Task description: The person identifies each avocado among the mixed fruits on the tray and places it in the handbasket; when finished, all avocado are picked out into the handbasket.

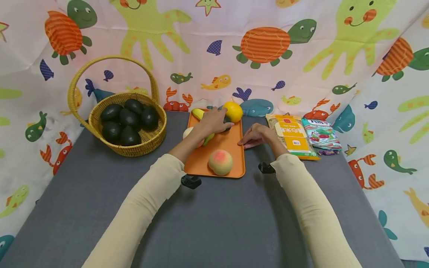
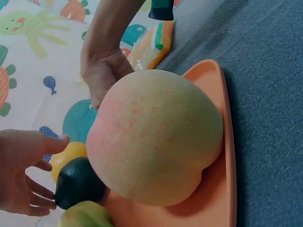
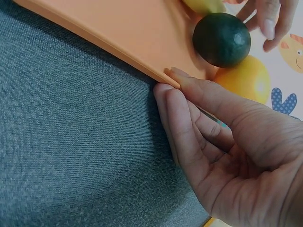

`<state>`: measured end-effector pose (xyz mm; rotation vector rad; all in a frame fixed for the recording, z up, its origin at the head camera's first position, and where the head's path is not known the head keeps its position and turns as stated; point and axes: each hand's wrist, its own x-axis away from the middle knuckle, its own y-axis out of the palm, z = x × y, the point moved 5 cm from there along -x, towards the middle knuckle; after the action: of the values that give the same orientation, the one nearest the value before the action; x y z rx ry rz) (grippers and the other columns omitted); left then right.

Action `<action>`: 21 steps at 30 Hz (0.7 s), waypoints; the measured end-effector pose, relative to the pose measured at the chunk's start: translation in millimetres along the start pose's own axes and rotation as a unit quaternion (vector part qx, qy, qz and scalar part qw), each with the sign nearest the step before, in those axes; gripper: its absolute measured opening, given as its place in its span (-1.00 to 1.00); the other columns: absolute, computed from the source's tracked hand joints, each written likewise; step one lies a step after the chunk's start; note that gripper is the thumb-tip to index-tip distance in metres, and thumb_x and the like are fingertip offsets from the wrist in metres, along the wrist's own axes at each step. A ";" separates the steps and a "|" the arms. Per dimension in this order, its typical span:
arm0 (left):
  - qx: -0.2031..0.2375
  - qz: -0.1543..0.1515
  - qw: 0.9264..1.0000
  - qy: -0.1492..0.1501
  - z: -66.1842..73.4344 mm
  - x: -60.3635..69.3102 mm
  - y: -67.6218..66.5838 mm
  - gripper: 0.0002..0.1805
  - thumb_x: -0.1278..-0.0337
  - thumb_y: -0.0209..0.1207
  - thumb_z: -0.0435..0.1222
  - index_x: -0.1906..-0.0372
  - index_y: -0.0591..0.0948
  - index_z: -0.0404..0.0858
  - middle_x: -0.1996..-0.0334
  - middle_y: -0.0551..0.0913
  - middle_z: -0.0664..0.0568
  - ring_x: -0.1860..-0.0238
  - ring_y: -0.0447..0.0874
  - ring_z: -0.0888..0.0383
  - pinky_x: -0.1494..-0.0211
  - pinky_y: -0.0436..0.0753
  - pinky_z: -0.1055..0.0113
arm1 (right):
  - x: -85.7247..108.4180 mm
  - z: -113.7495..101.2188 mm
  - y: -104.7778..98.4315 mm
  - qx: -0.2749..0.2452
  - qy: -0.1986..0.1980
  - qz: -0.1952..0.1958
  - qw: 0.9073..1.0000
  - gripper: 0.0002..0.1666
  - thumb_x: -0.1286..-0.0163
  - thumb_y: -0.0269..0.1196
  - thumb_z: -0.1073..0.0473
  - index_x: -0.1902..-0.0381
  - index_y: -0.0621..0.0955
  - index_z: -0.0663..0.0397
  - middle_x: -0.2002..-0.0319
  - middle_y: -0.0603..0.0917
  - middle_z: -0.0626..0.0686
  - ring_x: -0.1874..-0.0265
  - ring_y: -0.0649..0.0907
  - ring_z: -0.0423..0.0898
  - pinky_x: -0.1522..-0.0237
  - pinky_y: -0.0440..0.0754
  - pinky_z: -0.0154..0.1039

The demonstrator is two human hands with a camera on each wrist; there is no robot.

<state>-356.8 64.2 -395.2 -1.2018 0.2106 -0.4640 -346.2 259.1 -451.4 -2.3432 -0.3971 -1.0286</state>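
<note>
An orange tray [image 1: 231,147] lies on the table, and my right hand [image 1: 257,135] pinches its right rim between thumb and fingers, as the right wrist view shows closely. My left hand [image 1: 212,122] is over the far part of the tray with its fingers loosely spread. Beside those fingers sits a dark green avocado [image 3: 221,40]; I cannot tell whether they touch it. A yellow orange-like fruit [image 1: 233,112] rests behind the avocado. Close to the near rim is a large peach [image 2: 154,137]. Bananas [image 1: 197,113] and a pale round fruit [image 1: 187,132] are partly hidden by my left hand and forearm.
At the left stands a yellow wicker basket [image 1: 147,143] with a tall handle, holding several avocados [image 1: 129,118]. Right of the tray lie a yellow grain bag [image 1: 292,136], a teal-and-white packet [image 1: 321,134] and a small purple wrapper [image 1: 327,152]. A patterned cloth hangs behind.
</note>
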 end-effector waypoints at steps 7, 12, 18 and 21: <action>-0.010 -0.008 1.000 0.004 4.0 -1.2 5.7 -0.26 -0.49 0.17 0.10 -0.53 0.36 -0.24 -0.46 0.37 -0.33 -0.42 0.46 -0.27 -0.53 0.45 -0.13 | -2.5 1.0 -1.2 0.011 0.000 0.002 1.000 -0.68 -0.23 0.56 0.16 0.10 0.81 0.18 0.46 0.84 0.02 0.48 0.83 -0.16 0.21 0.78 -0.33; 0.005 0.013 1.000 0.027 10.0 -1.5 7.9 -0.26 -0.47 0.20 0.05 -0.55 0.32 -0.22 -0.44 0.33 -0.37 -0.23 0.61 -0.26 -0.37 0.61 -0.07 | -2.5 1.3 -1.7 0.012 0.003 0.005 1.000 -0.70 -0.23 0.56 0.16 0.12 0.82 0.18 0.47 0.83 0.02 0.49 0.83 -0.16 0.21 0.78 -0.33; 0.031 0.037 0.998 0.040 13.9 -3.9 14.9 -0.45 -0.41 0.31 -0.13 -0.30 0.40 -0.27 -0.24 0.37 -0.32 -0.04 0.60 -0.21 -0.11 0.68 0.03 | -3.2 0.7 -1.1 0.016 0.008 -0.001 1.000 -0.70 -0.22 0.56 0.16 0.12 0.82 0.18 0.45 0.84 0.03 0.47 0.84 -0.15 0.15 0.79 -0.29; 0.045 0.035 0.998 0.035 14.1 -6.0 15.6 -0.32 -0.30 0.40 -0.18 -0.39 0.36 -0.29 -0.31 0.40 -0.35 -0.20 0.54 -0.25 -0.26 0.64 0.01 | -3.6 0.6 -3.2 0.017 0.013 0.004 1.000 -0.68 -0.22 0.57 0.15 0.11 0.81 0.17 0.46 0.84 0.03 0.49 0.83 -0.15 0.16 0.79 -0.30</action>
<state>-352.9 83.2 -405.2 -1.0868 0.2879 -0.4503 -349.8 261.9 -453.3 -2.2962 -0.3908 -1.0400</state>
